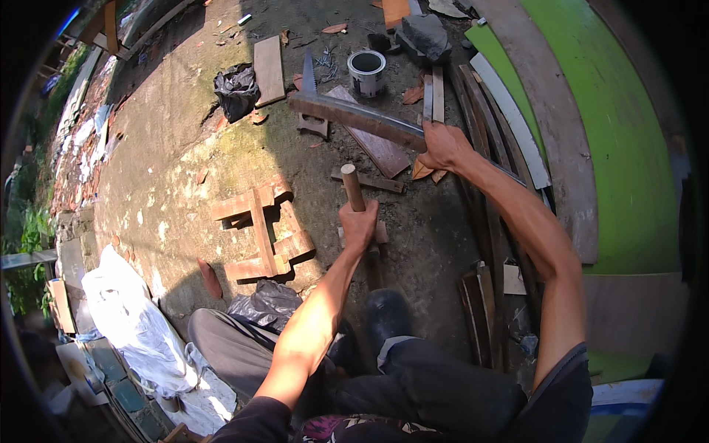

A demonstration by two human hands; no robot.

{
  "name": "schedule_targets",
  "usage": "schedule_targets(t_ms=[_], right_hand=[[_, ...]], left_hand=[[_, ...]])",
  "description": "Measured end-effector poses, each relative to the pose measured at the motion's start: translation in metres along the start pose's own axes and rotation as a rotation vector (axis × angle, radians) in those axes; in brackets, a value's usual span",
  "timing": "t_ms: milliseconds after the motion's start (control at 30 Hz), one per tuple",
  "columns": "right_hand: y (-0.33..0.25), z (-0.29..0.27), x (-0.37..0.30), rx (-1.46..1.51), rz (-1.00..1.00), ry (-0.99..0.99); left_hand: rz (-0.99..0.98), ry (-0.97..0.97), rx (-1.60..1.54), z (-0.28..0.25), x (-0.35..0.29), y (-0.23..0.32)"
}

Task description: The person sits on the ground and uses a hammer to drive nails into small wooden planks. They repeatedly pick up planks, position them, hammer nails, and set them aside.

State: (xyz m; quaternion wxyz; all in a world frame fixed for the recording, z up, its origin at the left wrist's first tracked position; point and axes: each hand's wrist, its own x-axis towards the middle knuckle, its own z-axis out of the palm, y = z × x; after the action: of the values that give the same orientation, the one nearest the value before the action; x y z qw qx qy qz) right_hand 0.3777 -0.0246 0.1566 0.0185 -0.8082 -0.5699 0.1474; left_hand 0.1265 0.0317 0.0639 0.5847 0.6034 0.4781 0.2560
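While the left hand [360,225] is closed around one stick [354,189], the right hand [444,148] clenches one plank [354,117], partly blocking one saw [309,74], eleven o'clock; one can [367,83] stands at twelve.

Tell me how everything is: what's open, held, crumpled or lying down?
Left hand, closed around a round wooden stick
Right hand, gripping a long brown piece
Can, upright, open on top; contents too dark to tell
Saw, lying down, partly hidden behind the long brown piece
Wooden frame, lying on the ground, partly sunlit
Upper black bag, crumpled
White sheet, crumpled, sunlit
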Motion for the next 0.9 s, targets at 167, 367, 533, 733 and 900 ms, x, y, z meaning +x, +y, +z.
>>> schedule_targets(t_ms=[167, 367, 533, 733, 900], right_hand=[[0.012, -0.013, -0.001, -0.047, -0.163, 0.071], [0.026, -0.011, 0.016, -0.111, 0.197, -0.030], [-0.011, -0.015, -0.012, -0.073, -0.206, -0.017], [0.030, -0.023, 0.014, -0.153, 0.220, -0.040], [-0.039, -0.029, -0.006, -0.077, -0.185, -0.104]], left_hand=[[0.031, 0.006, 0.035, 0.000, -0.006, 0.000], [0.001, -0.024, 0.021, 0.005, -0.006, 0.005], [-0.041, 0.012, -0.027, -0.008, -0.014, -0.004], [0.020, -0.019, 0.026, 0.004, -0.008, 0.003], [0.012, 0.044, 0.002, -0.016, 0.001, -0.016]])
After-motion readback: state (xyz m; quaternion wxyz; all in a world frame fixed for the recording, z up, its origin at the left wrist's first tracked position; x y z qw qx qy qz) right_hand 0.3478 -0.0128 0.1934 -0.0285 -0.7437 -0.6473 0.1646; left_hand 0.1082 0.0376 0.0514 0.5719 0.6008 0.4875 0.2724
